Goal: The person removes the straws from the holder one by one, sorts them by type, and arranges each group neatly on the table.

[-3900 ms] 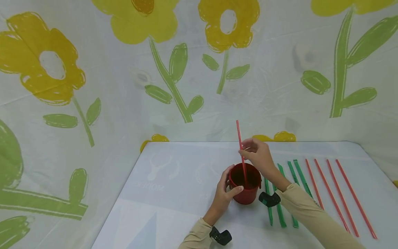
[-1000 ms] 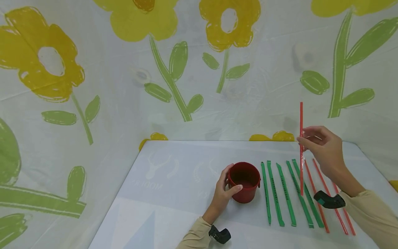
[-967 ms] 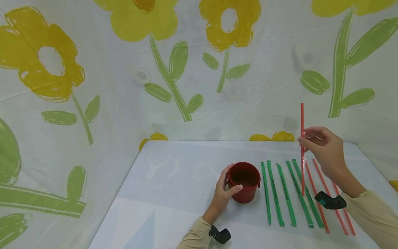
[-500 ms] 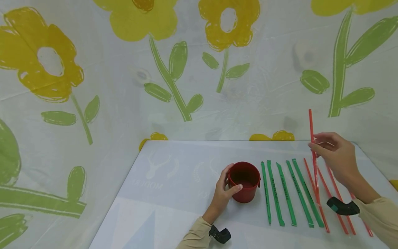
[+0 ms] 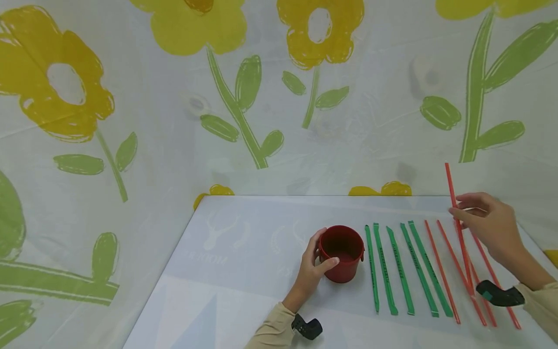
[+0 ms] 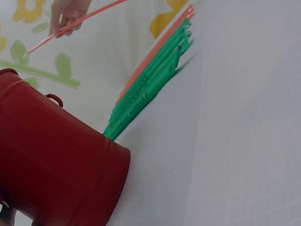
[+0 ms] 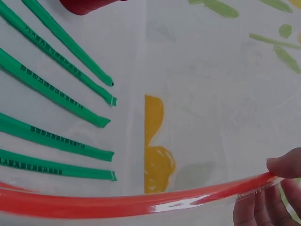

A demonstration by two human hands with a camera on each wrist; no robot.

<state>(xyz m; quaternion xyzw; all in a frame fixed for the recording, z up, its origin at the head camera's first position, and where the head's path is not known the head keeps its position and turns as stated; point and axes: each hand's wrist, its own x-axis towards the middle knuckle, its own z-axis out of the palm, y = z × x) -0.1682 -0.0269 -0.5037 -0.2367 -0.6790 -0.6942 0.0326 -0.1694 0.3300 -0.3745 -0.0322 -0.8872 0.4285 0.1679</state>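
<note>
A small red bucket stands on the table, its mouth facing up and its inside bare where I can see it. My left hand grips its left side, thumb over the near rim. At the right, my right hand pinches a red straw between thumb and fingertips, well above its lower end. That straw is nearly upright and slightly tilted, its lower end among red straws lying on the table. In the right wrist view, clear wrap shows on the held straw.
Several green-wrapped straws with dark print lie in a row between the bucket and the red straws. The white table meets a flower-print curtain at its back edge. Black wrist cameras sit at both cuffs.
The red straw, earlier held inside the bucket, has been carried right past the green straws and lowered to the red ones. My left hand stays on the bucket.
</note>
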